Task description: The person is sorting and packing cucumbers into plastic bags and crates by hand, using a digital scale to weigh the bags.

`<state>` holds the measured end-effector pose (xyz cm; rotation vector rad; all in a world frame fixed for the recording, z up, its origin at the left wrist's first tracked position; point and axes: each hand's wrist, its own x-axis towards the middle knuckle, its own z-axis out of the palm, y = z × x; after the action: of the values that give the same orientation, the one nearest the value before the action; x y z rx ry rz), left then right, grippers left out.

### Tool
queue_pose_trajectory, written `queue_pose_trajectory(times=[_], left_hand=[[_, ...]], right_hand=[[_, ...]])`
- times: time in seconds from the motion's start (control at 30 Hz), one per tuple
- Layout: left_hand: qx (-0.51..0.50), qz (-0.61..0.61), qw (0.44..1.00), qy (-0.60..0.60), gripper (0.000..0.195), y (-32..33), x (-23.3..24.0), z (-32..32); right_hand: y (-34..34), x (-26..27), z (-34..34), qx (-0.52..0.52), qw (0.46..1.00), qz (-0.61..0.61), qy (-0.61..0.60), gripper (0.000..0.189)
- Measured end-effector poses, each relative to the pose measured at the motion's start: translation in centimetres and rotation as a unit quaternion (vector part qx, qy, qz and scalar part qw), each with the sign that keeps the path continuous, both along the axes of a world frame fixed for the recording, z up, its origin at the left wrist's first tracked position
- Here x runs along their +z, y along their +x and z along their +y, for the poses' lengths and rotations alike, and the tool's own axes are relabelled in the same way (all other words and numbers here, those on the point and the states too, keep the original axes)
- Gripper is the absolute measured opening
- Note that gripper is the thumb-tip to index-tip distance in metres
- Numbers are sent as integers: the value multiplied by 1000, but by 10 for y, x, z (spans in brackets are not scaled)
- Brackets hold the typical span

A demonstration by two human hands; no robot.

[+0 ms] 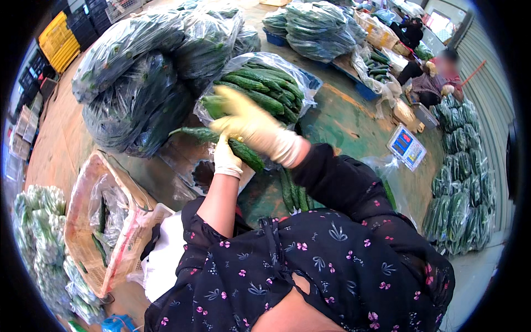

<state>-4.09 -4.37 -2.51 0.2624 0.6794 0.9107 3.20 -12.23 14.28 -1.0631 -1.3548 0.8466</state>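
Observation:
My left hand (227, 157), in a pale glove, grips a dark green cucumber (248, 155) that slants across in front of me. My right hand (254, 124), also gloved and blurred by motion, is above it at the near left edge of an open plastic bag (305, 101) full of cucumbers (265, 85). A blurred cucumber (212, 107) shows between its thumb and fingers; whether they close on it is unclear. Several cucumbers (295, 193) lie side by side close to my body. A clear bag (390, 166) with a cucumber inside is beside my right arm.
Large filled plastic bags (137, 99) are piled at left. An orange crate (110, 265) holds loose plastic and a few cucumbers. A digital scale (406, 146) is at right, near rows of bagged cucumbers (460, 199). Another person (450, 76) sits at far right.

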Motion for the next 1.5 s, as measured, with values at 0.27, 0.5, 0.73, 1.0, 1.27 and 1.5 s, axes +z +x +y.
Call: queue_pose_trajectory(times=[0.27,0.5,0.73,1.0,1.27,1.5], left_hand=[[-209,-214,940,161,44,7,81,-65],[-317,-6,853,415,65,67,106,-151],[-483,137,709,496,54,153,143,-232],[-545,293,516,592,94,273,106,-320],[-557,247,638,471,19,353,12,-343],[-568,149,627,511,21,324,25,-376]], right_hand=[[20,-26,-67,-209,926,-315,-6,75],[81,-25,-185,-238,957,-95,-133,64],[157,10,-372,-400,907,130,14,43],[198,-68,-552,-588,798,101,89,49],[245,-179,-562,-629,707,-117,-302,51],[294,-251,-526,-491,686,-224,-488,52]])
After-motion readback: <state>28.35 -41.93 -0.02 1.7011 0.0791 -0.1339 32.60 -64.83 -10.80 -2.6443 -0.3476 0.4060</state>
